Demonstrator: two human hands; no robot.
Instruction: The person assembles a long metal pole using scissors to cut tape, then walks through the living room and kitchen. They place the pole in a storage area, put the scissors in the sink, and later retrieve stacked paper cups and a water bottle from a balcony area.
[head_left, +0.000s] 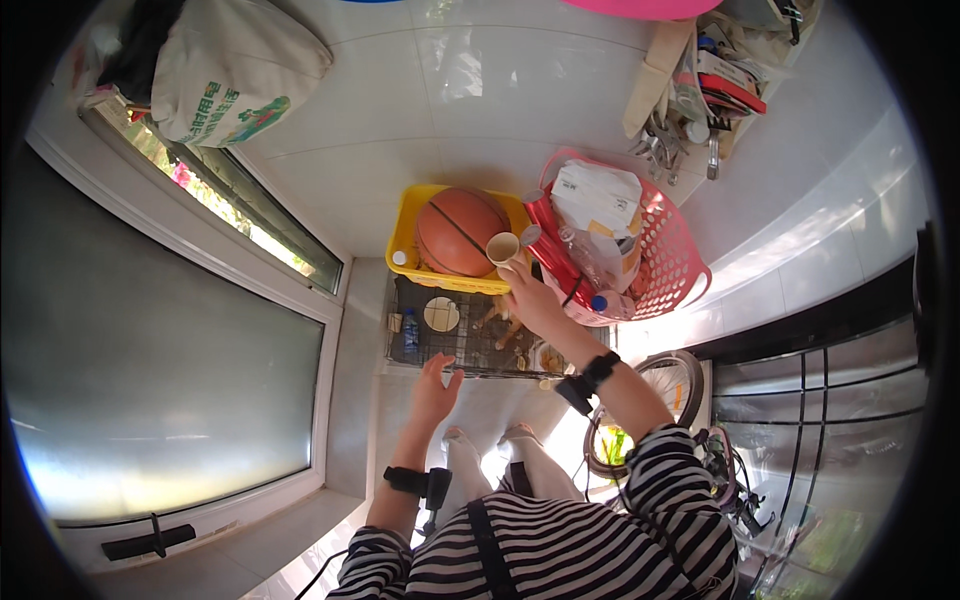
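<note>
My right hand [533, 298] is closed around a beige paper cup [502, 249], which it holds over the front right edge of a yellow plastic basket [407, 215]. An orange basketball [460, 231] fills most of that basket, and the cup overlaps the ball in view. To the right stands a pink perforated laundry basket [672, 245]. Inside it are a white bag [597, 198], red shiny cylinders [556, 262] and clear plastic bottles [588, 255]. My left hand [436, 388] hangs lower and nearer, fingers apart, holding nothing.
Both baskets rest on a wire cage [465, 345] with a brown shape inside. A frosted door [170, 330] lies left, below a hanging cloth bag [235, 75]. Tools [665, 145] hang on the right wall; a bicycle [690, 390] stands at the near right.
</note>
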